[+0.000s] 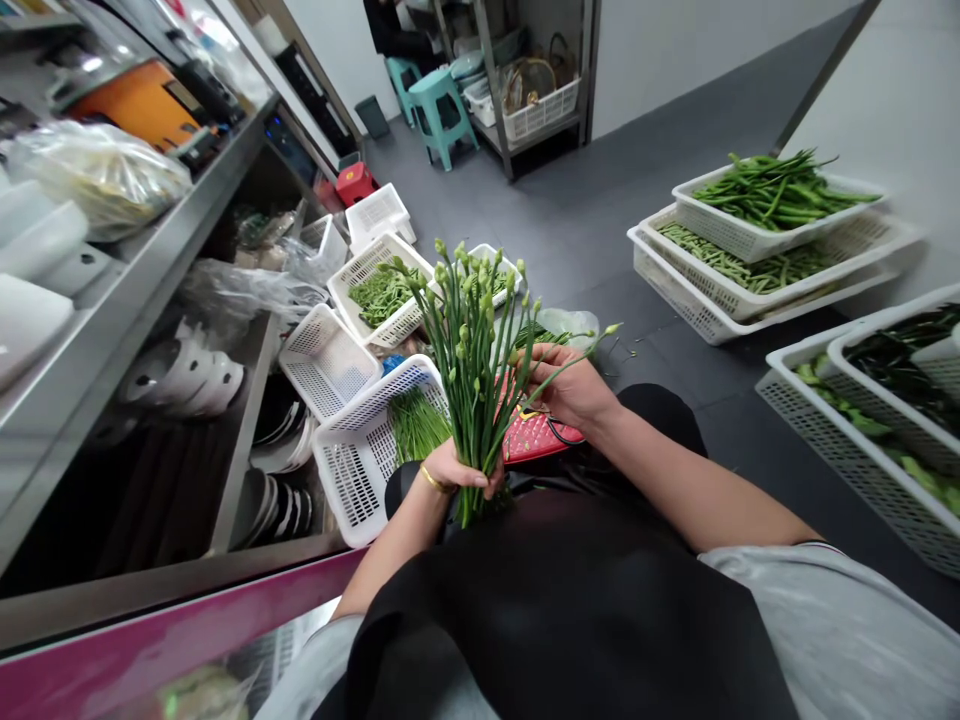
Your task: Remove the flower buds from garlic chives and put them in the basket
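My left hand [461,470] is wrapped around the lower stalks of an upright bunch of flowering chives [469,370], green stems topped with pale buds. On the bunch's right side, my right hand [570,385] pinches a single flowering chive stem [561,373], which slants out up and to the right. The exact fingertip contact is partly hidden by stems. Below the hands, a red quilted-looking item [536,440] shows at my lap. To the left, a white perforated basket [349,490] holds a bundle of thin green stems [418,428].
Other white baskets [330,355] stand ahead on the left, one with green beans [382,297]. Stacked baskets of green vegetables [750,255] are at right, more at far right [862,430]. A metal shelf [187,240] borders the left. Teal stools [441,110] and a rack [491,90] stand beyond.
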A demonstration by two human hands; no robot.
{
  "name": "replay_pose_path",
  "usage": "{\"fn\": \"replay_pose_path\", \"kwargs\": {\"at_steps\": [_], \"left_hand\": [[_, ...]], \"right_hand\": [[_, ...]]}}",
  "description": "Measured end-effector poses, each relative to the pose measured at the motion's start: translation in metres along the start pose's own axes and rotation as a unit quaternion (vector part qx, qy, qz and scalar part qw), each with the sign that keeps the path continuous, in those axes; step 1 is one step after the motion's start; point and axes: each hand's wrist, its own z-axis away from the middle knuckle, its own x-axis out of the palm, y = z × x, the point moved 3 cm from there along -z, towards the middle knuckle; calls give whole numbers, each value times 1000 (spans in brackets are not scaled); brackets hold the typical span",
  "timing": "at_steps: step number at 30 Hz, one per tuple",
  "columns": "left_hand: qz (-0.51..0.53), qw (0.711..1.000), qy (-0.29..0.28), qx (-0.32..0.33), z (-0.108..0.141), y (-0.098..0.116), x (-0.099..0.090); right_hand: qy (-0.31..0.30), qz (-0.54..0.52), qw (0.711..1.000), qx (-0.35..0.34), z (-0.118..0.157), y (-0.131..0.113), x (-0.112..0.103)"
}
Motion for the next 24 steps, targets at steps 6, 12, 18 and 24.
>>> {"fn": "replay_pose_path", "kwargs": {"at_steps": [6,12,18,24], "left_hand": [[62,996,-54,-23,4,2,6],[60,996,-59,-29,5,-3,3],[73,995,-62,-11,9,0,3],[93,995,-27,-6,9,1,3]], "right_hand": [[16,-21,999,23,-2,1,-1],[-7,57,998,-38,-1,-3,-7],[-37,171,984,-34,-4,-14,-13],[16,324,933,-154,1,-54,-5]]}}
